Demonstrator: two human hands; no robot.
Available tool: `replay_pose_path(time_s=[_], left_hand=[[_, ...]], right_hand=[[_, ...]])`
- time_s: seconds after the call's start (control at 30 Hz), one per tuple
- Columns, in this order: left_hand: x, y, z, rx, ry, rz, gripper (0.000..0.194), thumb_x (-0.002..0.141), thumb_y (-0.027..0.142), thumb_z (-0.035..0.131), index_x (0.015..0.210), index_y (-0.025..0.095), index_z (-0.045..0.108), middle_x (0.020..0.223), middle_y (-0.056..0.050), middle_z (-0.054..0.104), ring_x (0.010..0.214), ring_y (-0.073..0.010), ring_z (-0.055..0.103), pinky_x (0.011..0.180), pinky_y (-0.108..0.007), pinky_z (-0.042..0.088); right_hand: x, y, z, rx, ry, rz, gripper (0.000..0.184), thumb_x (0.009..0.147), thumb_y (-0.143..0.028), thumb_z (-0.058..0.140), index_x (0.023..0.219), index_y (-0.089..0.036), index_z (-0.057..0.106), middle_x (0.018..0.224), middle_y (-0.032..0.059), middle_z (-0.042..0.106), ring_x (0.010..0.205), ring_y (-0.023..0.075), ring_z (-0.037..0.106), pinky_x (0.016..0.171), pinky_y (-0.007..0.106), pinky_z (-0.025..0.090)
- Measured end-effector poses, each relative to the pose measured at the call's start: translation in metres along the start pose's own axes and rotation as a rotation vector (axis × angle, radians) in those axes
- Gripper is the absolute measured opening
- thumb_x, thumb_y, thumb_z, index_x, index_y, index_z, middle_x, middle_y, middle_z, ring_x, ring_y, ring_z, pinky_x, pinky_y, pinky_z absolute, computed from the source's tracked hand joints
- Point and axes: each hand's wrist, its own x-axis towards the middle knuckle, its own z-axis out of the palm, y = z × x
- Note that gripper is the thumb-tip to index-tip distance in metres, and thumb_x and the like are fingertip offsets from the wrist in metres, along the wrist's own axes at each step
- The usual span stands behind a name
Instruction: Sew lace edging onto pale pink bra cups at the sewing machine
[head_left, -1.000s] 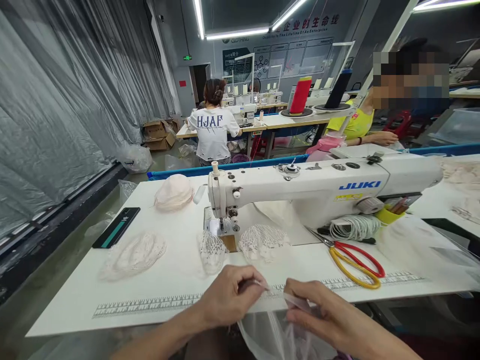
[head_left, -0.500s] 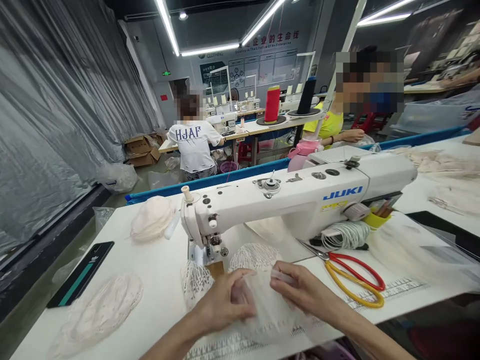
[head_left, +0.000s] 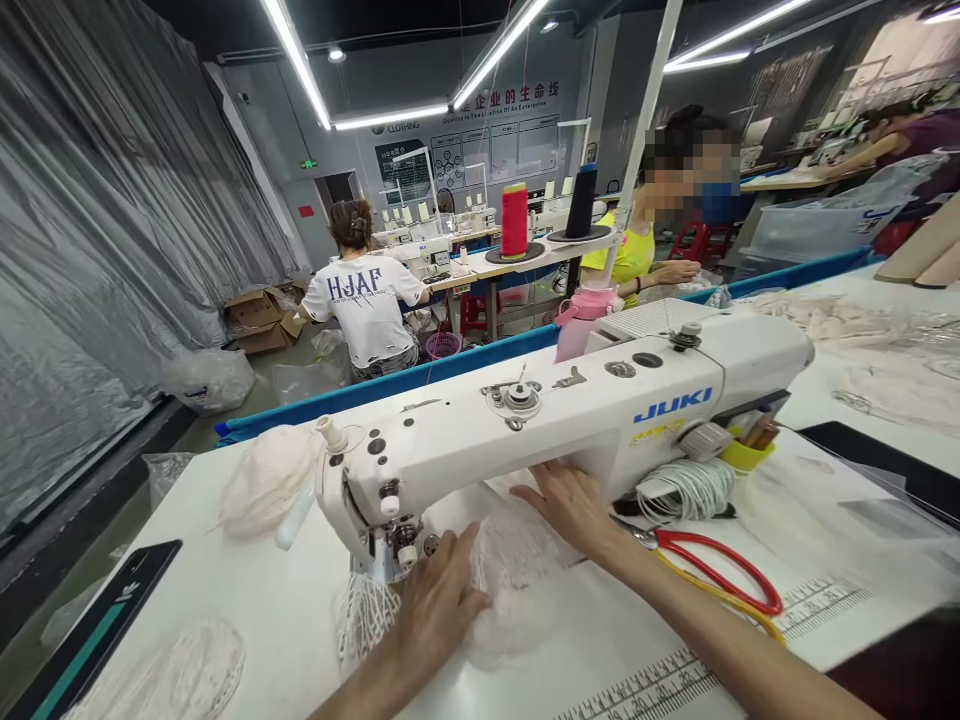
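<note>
A white lace piece with a sheer lower part (head_left: pixel 514 570) lies on the table under the arm of the white sewing machine (head_left: pixel 525 410). My left hand (head_left: pixel 439 600) rests at its left edge, close to the needle area, thumb and index finger apart. Beneath the machine arm, my right hand (head_left: pixel 566 505) reaches over the lace's far right side with its thumb spread; its fingertips are partly hidden. More white lace (head_left: pixel 365 615) hangs left of the needle, beside my left hand. Scissors with red and yellow handles (head_left: pixel 720 565) lie under and beside my right forearm.
Coiled pale cord (head_left: pixel 686 483) and a yellow holder (head_left: pixel 746 455) sit by the machine's right end. Cream fabric pieces (head_left: pixel 266 480) lie at left. A black-and-green case (head_left: pixel 97 635) is at the left edge. A person in yellow (head_left: pixel 630 255) works beyond the blue-edged table.
My hands have parted and lowered the fabric to the table. The right hand moved forward under the machine arm, the left toward the needle. The view has shifted slightly to the right.
</note>
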Motion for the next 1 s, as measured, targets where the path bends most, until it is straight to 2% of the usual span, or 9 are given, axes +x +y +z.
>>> replay_pose_path(time_s=[0.07,0.2,0.3,0.4,0.53,0.67,0.77,0.9,1.0], left_hand=[[-0.002,0.001,0.005,0.133,0.092,0.052,0.069,0.076,0.014,0.059,0.139,0.022,0.032,0.114,-0.010,0.055,0.097,-0.0248,0.057,0.082,-0.037,0.048],[-0.006,0.004,0.015,0.403,0.421,0.297,0.063,0.073,0.003,0.057,0.132,0.021,0.041,0.123,-0.012,0.052,0.106,-0.0299,0.052,0.083,-0.043,0.048],[0.004,0.015,0.019,0.410,0.489,0.472,0.054,0.076,-0.003,0.044,0.125,0.020,0.047,0.124,-0.012,0.052,0.110,-0.0282,0.050,0.088,-0.045,0.045],[0.028,0.034,0.014,0.312,0.369,0.498,0.051,0.077,-0.002,0.039,0.124,0.016,0.047,0.129,-0.014,0.049,0.118,-0.0280,0.045,0.099,-0.047,0.036],[0.049,0.067,-0.002,0.047,0.192,0.382,0.041,0.081,0.008,0.043,0.122,0.010,0.048,0.128,-0.020,0.048,0.121,-0.0339,0.041,0.102,-0.055,0.028],[0.030,0.098,-0.009,-0.710,-0.106,0.421,0.048,0.076,0.035,0.064,0.117,0.014,0.051,0.123,-0.016,0.055,0.115,-0.0295,0.048,0.100,-0.046,0.035],[0.008,0.117,-0.006,-1.275,-0.301,0.319,0.064,0.066,0.043,0.074,0.118,0.015,0.050,0.119,-0.014,0.059,0.109,-0.0263,0.055,0.096,-0.039,0.040],[-0.013,0.135,0.000,-1.405,-0.269,0.182,0.050,0.070,0.048,0.069,0.100,0.009,0.061,0.094,-0.015,0.068,0.086,-0.0241,0.064,0.082,-0.038,0.047],[-0.027,0.142,0.001,-1.344,-0.273,0.187,0.048,0.071,0.051,0.067,0.092,0.007,0.063,0.079,-0.012,0.069,0.074,-0.0215,0.065,0.078,-0.037,0.046]], right_hand=[[0.009,0.001,0.006,-0.012,-0.002,0.005,0.013,0.085,-0.026,0.055,0.094,-0.019,0.063,0.095,0.0095,0.068,0.081,0.0250,0.065,0.058,0.027,0.039],[0.013,0.004,0.013,0.007,0.039,0.010,0.018,0.089,-0.022,0.047,0.086,-0.019,0.064,0.089,0.0084,0.069,0.076,0.0230,0.066,0.057,0.026,0.040],[0.008,0.009,0.009,0.052,0.098,-0.013,0.020,0.089,-0.020,0.044,0.086,-0.018,0.063,0.090,0.0087,0.069,0.075,0.0215,0.066,0.058,0.026,0.042],[-0.005,0.013,-0.003,0.102,0.176,-0.066,0.023,0.091,-0.017,0.039,0.088,-0.017,0.062,0.091,0.0089,0.068,0.078,0.0201,0.065,0.062,0.026,0.045],[-0.043,0.023,-0.028,0.148,0.297,-0.131,0.032,0.095,-0.020,0.028,0.097,-0.015,0.059,0.091,0.0107,0.067,0.079,0.0188,0.064,0.067,0.027,0.048],[-0.101,0.037,-0.058,0.237,0.485,-0.262,0.027,0.094,-0.020,0.034,0.102,-0.019,0.059,0.099,0.0099,0.066,0.086,0.0176,0.064,0.071,0.026,0.049],[-0.140,0.037,-0.074,0.224,0.454,-0.341,0.024,0.092,-0.019,0.040,0.100,-0.021,0.062,0.097,0.0082,0.068,0.083,0.0176,0.065,0.069,0.026,0.049],[-0.173,0.031,-0.086,0.326,0.283,-0.379,0.020,0.091,-0.028,0.047,0.085,-0.021,0.065,0.077,0.0050,0.068,0.065,0.0157,0.063,0.058,0.024,0.047],[-0.180,0.033,-0.091,0.492,0.396,-0.135,0.024,0.088,-0.039,0.049,0.084,-0.021,0.063,0.070,0.0041,0.064,0.059,0.0147,0.057,0.057,0.025,0.045]])
